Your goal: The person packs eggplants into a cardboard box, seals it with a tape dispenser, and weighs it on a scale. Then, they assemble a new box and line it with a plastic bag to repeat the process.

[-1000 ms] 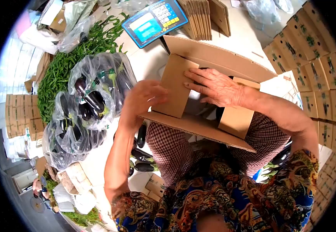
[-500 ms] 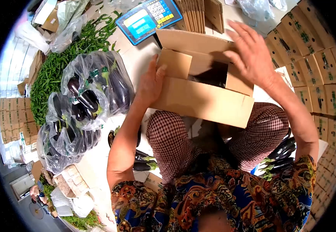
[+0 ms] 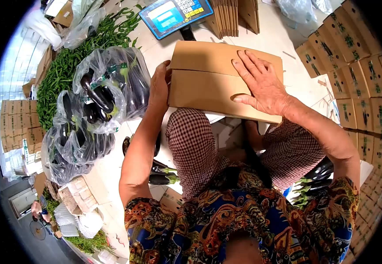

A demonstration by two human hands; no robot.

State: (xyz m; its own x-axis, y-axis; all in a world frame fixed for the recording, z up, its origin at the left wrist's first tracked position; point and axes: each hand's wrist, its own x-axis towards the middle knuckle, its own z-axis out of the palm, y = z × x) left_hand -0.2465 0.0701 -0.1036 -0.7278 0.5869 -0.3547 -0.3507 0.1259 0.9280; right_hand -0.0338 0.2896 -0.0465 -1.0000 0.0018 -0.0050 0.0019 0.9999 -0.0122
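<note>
A brown cardboard box (image 3: 204, 83) rests on my knees with its top flaps folded shut. My right hand (image 3: 261, 83) lies flat on the top flaps, fingers spread, pressing them down. My left hand (image 3: 159, 88) grips the box's left side, thumb on the upper edge. The contents of the box are hidden.
Clear plastic bags of dark eggplants (image 3: 98, 101) lie to the left, beside a heap of green beans (image 3: 63, 70). A blue weighing scale (image 3: 173, 15) and flat cardboard sheets (image 3: 230, 17) stand behind the box. Printed cartons (image 3: 358, 66) line the right. Loose eggplants (image 3: 162, 174) lie by my legs.
The box's flaps were open and are now folded shut. My right hand came down from the far flap onto the top. My left hand stayed at the left side.
</note>
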